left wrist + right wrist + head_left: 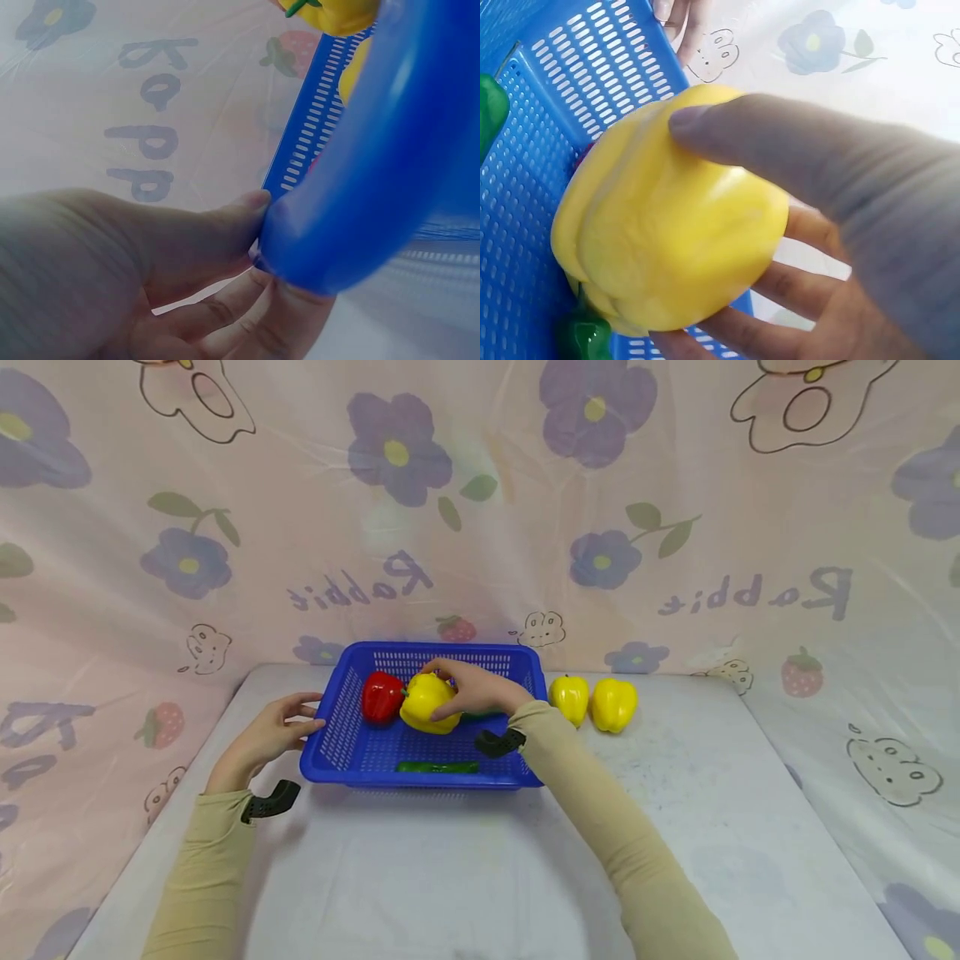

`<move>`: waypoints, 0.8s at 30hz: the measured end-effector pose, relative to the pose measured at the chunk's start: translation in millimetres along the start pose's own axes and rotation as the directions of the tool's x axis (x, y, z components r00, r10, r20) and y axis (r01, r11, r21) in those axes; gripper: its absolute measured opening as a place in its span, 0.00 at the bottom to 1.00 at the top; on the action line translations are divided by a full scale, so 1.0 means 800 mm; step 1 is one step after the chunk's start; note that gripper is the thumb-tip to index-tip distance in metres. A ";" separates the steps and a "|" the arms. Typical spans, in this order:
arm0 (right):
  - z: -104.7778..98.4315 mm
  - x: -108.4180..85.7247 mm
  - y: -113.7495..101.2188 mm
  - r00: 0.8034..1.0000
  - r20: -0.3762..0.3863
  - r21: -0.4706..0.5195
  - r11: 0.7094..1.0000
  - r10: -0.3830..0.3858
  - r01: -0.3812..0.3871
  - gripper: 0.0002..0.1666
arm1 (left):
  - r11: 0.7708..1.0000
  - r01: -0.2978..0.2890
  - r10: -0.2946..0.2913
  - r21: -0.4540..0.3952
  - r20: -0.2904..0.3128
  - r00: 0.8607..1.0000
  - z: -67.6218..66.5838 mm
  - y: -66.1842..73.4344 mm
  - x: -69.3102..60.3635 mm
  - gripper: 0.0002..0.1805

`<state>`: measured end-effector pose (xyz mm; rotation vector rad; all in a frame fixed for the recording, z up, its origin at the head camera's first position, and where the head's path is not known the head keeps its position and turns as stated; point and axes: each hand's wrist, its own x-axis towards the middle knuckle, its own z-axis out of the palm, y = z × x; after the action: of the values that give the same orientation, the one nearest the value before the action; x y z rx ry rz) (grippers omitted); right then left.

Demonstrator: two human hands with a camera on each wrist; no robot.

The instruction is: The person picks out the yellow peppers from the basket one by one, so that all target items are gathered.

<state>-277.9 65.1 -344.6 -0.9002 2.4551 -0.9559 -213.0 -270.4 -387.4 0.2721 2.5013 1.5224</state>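
While right fingers [799, 289] grip yellow pepper [660, 232] | looks: glossy, lobed, green-stemmed | left fingers [281, 319] pinch blue basket [352, 775] rim

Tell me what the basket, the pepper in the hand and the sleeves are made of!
The blue basket looks like hard, slightly shiny plastic, with neat slots through its walls. The yellow pepper in the right hand may be plastic or coated foam: its skin is smooth and glossy, but real peppers shine too. The sleeves seem to be soft, dull cloth, because they wrinkle.

Yellow pepper [426, 703], seemingly over blue basket [375, 747]
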 end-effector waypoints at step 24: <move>-0.039 -0.067 0.023 0.990 -0.124 0.149 0.987 0.072 -0.053 0.42 | 1.000 -0.009 0.009 -0.006 0.006 1.000 0.001 -0.003 0.000 0.33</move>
<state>-262.9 126.6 -330.6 -0.7296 2.4650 -1.1876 -213.1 -270.8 -389.6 0.2866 2.4937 1.5301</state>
